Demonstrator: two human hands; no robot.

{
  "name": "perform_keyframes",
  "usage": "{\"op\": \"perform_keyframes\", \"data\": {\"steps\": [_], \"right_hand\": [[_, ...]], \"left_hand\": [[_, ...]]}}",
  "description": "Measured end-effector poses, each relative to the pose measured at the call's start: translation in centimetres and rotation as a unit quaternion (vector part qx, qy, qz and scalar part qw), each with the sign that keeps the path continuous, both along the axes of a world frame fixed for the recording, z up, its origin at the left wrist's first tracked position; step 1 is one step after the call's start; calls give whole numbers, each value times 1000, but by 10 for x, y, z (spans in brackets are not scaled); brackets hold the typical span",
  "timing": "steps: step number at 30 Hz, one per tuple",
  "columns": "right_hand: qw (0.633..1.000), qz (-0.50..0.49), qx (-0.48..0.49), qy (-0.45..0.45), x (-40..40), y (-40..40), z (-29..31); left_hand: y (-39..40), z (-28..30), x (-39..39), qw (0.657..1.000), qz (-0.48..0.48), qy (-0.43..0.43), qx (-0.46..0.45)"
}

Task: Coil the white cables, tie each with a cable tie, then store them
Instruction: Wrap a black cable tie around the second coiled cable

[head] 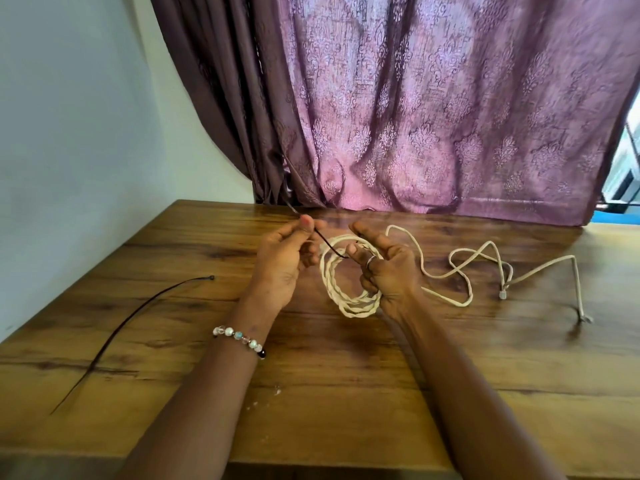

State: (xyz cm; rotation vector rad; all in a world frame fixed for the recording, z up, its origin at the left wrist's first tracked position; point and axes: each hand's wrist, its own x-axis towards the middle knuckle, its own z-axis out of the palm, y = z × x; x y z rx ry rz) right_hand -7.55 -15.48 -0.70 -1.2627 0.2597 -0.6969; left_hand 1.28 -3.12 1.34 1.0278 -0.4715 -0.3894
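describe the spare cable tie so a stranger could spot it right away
On the wooden table, look left of the left hand. The spare cable tie is a thin dark strip lying alone, while the other tie is pinched above the white coil.

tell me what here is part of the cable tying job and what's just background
Job:
coiled white cable, held by right hand
black cable tie, pinched by left hand
loose white cable
spare cable tie

Background:
wooden table
purple curtain
beaded bracelet
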Motion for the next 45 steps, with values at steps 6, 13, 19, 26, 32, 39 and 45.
{"op": "perform_keyframes", "data": {"steps": [6,13,19,26,32,39,45], "right_hand": [[999,11,-35,9,-1,5,3],[996,37,-81,18,-7,7,6],[997,1,-70,13,-11,14,11],[999,-25,-43,-1,-16,20,20],[999,-1,-9,-32,-16,22,25],[999,-22,-26,-9,-17,21,23],[999,-34,4,-10,-16,20,22]], "left_hand": [[5,8,4,979,2,161,-128],[4,6,1,990,-11,120,-70],[-3,-1,-12,986,26,-45,156],[-5,-5,-18,950,155,-201,184],[-5,-2,-21,941,188,-251,126],[-9,-10,-16,936,188,-244,173],[-7,-9,-15,944,167,-216,187]]}}
